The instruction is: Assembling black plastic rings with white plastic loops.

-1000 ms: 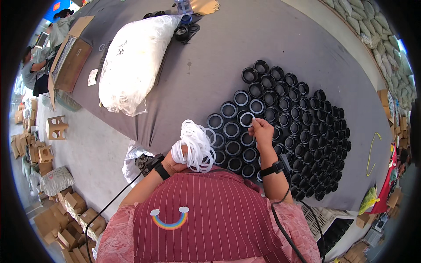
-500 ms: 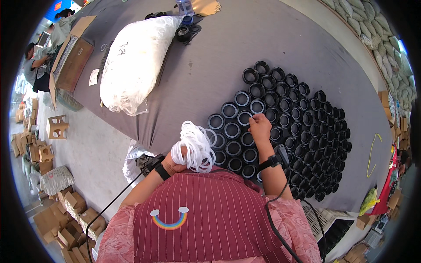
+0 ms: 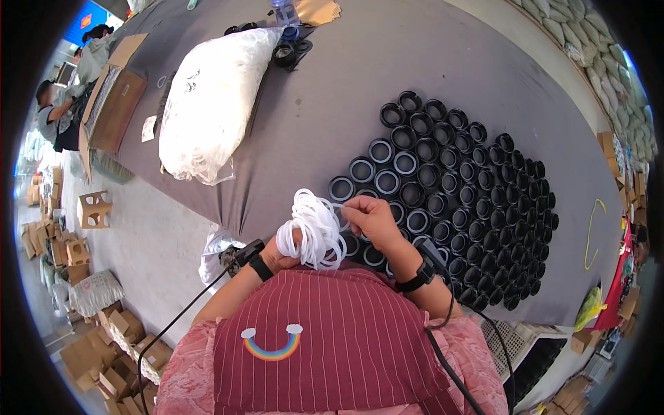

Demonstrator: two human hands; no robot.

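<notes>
Person's left hand (image 3: 279, 257): fingers grasping bundle of white rings (image 3: 315, 235). Right hand (image 3: 370, 218): fingertips at a loose ring (image 3: 336, 205) on the bundle's right edge; grip cannot be told. Tabletop (image 3: 332, 104): black cylindrical parts (image 3: 477, 229) right of bundle; white bag (image 3: 214, 104) beyond it, leftward.

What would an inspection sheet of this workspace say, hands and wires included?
Surface: grey cloth-covered table, wrinkled near its front edge.
Job's things: many black round parts grouped right; some at the group's left show pale rims. Bunch of white rings beside them.
Clutter: stuffed white bag, clear bottle, yellow cord.
Left hand: holding the bunch.
Right hand: fingers at the bunch's edge; grip unclear.
Cables: black cables beside both forearms.
Surroundings: cardboard boxes left, stacked sacks upper right, a co-worker far left.
</notes>
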